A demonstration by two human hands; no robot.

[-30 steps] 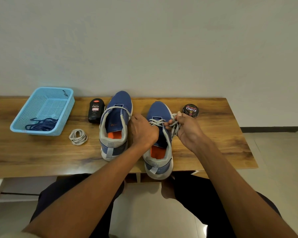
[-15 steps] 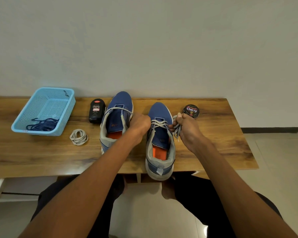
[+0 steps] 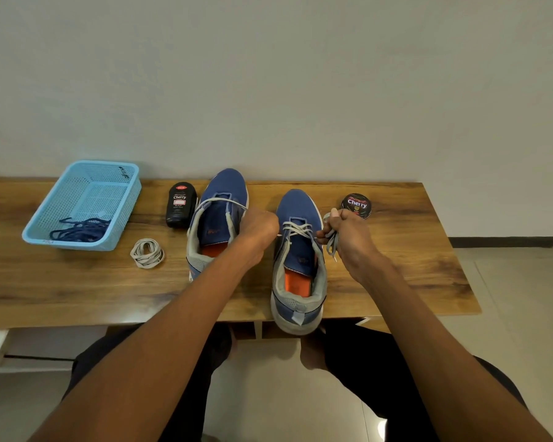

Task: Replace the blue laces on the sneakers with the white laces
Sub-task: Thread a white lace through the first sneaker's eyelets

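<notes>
Two blue sneakers stand on the wooden table, heels toward me. The right sneaker [image 3: 299, 250] carries a white lace [image 3: 296, 228] crossed through its front eyelets. My left hand [image 3: 258, 229], fingers curled, holds one end of that lace between the two shoes. My right hand [image 3: 348, 232] grips the other end, bunched, beside the shoe's right side. The left sneaker [image 3: 219, 218] has a white lace running across its front eyelets. A coiled white lace [image 3: 147, 253] lies left of the shoes. The blue laces [image 3: 80, 231] sit in the basket.
A light blue plastic basket [image 3: 87, 193] stands at the table's left. A black Cherry polish bottle [image 3: 181, 204] lies beside the left sneaker. A round Cherry polish tin [image 3: 356, 204] sits behind my right hand. The right sneaker's heel overhangs the table's front edge [image 3: 77, 317].
My left hand has moved off the right sneaker's tongue to the left, drawing the lace end out. The right sneaker's tongue and orange insole are now uncovered. My right hand has barely moved.
</notes>
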